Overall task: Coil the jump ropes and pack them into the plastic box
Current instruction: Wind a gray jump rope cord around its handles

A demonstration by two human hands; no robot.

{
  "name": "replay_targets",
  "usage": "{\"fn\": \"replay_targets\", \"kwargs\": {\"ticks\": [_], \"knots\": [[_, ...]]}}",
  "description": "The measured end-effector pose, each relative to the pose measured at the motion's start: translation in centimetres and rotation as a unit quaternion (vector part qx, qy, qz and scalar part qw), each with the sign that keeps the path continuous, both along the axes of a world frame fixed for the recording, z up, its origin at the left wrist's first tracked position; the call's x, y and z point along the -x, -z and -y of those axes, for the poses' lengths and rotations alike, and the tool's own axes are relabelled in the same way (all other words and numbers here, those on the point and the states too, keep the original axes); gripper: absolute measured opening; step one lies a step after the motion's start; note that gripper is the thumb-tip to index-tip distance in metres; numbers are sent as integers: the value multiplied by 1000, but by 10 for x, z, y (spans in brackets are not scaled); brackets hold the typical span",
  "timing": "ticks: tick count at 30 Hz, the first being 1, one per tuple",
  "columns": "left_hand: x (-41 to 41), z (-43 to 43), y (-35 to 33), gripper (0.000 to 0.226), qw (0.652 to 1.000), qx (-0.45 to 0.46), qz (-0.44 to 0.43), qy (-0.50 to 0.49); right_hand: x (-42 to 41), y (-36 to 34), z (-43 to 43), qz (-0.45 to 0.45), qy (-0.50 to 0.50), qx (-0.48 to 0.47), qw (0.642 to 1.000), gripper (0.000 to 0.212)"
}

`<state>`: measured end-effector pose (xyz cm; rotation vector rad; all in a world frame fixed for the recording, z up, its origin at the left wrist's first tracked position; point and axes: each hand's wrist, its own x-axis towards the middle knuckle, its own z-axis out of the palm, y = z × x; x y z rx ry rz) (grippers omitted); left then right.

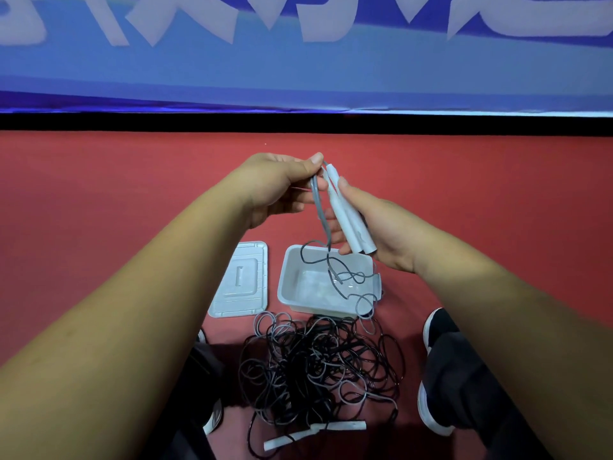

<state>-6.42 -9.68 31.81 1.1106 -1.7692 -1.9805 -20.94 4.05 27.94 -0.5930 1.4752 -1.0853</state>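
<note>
Dim, even light is falling from above, shadows are pooling beneath the legs, and wide-angle distortion is bowing the edges.

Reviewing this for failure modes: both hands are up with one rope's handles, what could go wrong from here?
1. The grey cord hanging from the white handles in the right hand trails through the open box into the tangled rope pile; pulling may snag it or tip the box.
2. The left hand only pinches the cord near the handles, so it could slip.
</note>
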Motion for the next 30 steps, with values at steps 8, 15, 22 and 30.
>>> {"fn": "replay_targets", "kwargs": {"ticks": [8,15,22,30], "knots": [[7,-8,2,37,996,64,-8,-63,-14,5,-2,56,-49,37,997,36],[5,-7,2,46,997,44,-7,-61,-20,8,-5,-1,-18,30,999,21],[5,8,8,55,993,61,-12,-102,-15,-9,-3,3,13,69,998,16],[6,-19,53,29,979,4,0,203,4,-47,-9,82,47,153,984,23]]}}
